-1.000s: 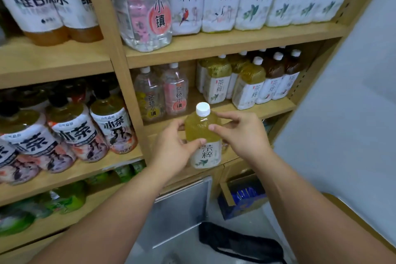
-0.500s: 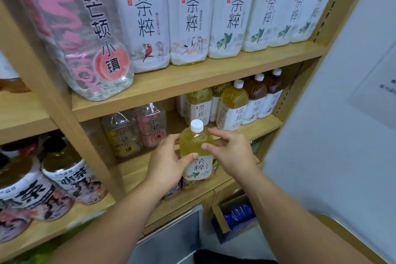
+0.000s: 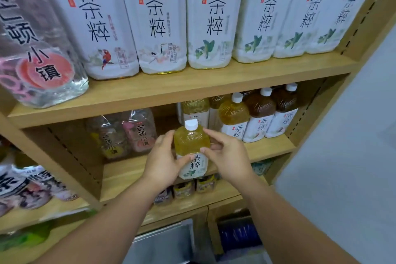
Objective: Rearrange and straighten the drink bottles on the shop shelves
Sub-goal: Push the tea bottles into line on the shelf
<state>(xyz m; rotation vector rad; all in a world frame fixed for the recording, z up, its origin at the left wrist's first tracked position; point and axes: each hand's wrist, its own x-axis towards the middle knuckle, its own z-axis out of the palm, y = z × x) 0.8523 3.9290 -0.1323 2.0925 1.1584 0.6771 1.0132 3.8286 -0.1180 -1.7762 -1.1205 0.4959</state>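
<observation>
A small bottle of yellow tea with a white cap and a white label stands upright between my hands, in front of the middle shelf. My left hand grips its left side, thumb across the label. My right hand holds its right side with thumb and fingers curled on it. Behind it stand several more small tea bottles, yellow and brown. Whether the held bottle rests on the shelf board is hidden by my hands.
Large white-labelled tea bottles line the upper shelf. A big clear pink-labelled bottle stands at its left end. Two small clear bottles sit at the back left of the middle shelf. A grey wall closes the right side.
The view has moved closer to the shelf and tilted up. Both hands have carried the small tea bottle forward and up towards the middle shelf, still held the same way.
</observation>
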